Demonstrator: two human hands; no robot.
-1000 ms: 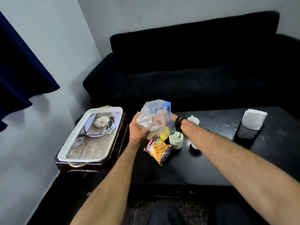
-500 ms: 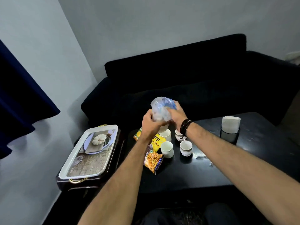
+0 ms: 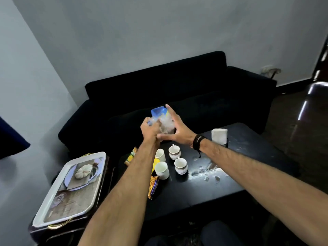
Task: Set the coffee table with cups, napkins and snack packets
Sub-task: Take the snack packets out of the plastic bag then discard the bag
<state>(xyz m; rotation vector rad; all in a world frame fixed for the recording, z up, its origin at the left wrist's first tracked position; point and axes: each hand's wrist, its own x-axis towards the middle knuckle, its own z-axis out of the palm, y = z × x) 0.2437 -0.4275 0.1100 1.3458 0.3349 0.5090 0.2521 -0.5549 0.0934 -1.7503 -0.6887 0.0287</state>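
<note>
Both hands hold a crumpled clear plastic bag (image 3: 164, 119) with a blue strip, raised above the far side of the black coffee table (image 3: 204, 190). My left hand (image 3: 150, 129) is clenched on its left side. My right hand (image 3: 177, 131) presses it from the right with fingers spread. Below them stand several white cups (image 3: 161, 170), two of them patterned (image 3: 181, 166). A yellow snack packet (image 3: 131, 156) and an orange snack packet (image 3: 153, 186) lie left of the cups, partly hidden by my left forearm. A stack of white napkins (image 3: 219, 135) sits in a holder at the far right.
A white tray (image 3: 71, 188) with a printed picture rests on a dark side table at the left. A black sofa (image 3: 177, 93) runs behind the table. Wet marks (image 3: 205, 172) shine on the tabletop right of the cups. My knees show at the bottom edge.
The bag has been lifted higher and squeezed smaller between both hands. My view has pulled back and risen, so more cups and the table's right part show.
</note>
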